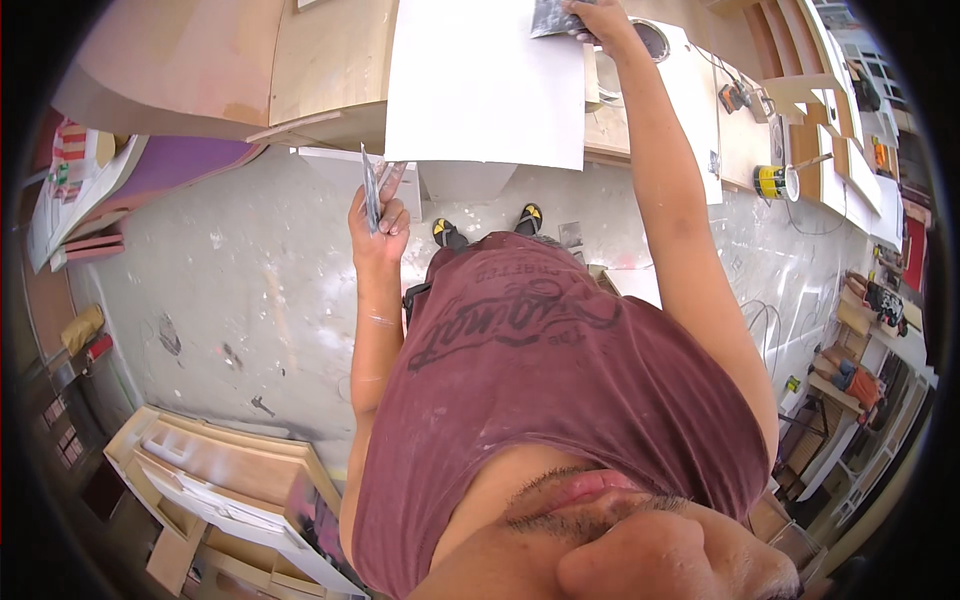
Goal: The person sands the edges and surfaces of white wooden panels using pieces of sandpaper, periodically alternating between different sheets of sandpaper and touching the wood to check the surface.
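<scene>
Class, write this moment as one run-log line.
left hand: holds thin grey flat blade | right hand: holds grey flat rectangular piece over white rectangular panel

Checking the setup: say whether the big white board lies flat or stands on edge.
Flat: the board shows its broad face upward, with the right hand near its right edge.

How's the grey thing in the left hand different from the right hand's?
The thin tool in the left hand looks like a narrow strip; the flat piece in the right hand shows a broad face. The thin tool is left of the white panel; the flat piece is over its far part. Both are greyish.
</scene>
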The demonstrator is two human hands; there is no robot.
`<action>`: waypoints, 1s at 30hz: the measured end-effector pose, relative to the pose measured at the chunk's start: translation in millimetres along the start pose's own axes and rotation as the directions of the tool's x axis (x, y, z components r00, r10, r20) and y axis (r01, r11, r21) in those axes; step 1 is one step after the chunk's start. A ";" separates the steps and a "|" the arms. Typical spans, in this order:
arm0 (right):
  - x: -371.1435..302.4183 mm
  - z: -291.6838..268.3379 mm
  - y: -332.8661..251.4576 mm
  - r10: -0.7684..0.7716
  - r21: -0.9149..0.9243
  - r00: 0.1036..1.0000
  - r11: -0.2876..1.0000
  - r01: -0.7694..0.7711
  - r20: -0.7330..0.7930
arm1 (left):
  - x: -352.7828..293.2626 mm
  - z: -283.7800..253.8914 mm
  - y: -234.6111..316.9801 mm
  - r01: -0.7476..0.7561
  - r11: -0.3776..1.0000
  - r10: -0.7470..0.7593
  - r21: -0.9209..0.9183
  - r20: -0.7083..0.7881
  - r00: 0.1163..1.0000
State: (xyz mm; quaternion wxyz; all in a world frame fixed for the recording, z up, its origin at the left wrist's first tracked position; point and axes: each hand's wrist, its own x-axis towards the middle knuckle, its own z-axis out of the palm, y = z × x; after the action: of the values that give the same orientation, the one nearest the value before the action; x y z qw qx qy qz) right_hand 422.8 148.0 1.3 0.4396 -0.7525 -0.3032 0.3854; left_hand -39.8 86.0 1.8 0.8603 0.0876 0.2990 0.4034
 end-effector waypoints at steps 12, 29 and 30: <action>13.1 -19.3 -1.6 0.040 -0.039 0.996 0.998 -0.044 -0.083 | 95.4 142.1 3.4 -0.305 -0.228 0.212 0.925 0.353 0.911; 52.1 86.4 -40.5 -0.212 0.034 0.969 0.977 0.210 0.124 | 177.9 151.4 -4.0 -0.140 -0.635 0.038 0.760 0.212 0.977; 54.3 76.4 -32.5 -0.182 0.054 0.980 0.983 0.177 0.085 | 176.9 149.9 -3.2 -0.137 -0.638 0.043 0.758 0.213 0.976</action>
State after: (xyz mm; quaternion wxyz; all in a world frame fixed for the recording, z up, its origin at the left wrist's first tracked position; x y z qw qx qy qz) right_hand 382.5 237.8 -10.8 0.4756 -0.6938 -0.3804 0.3844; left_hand 137.7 229.5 42.8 0.2518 0.8527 0.4577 -0.0085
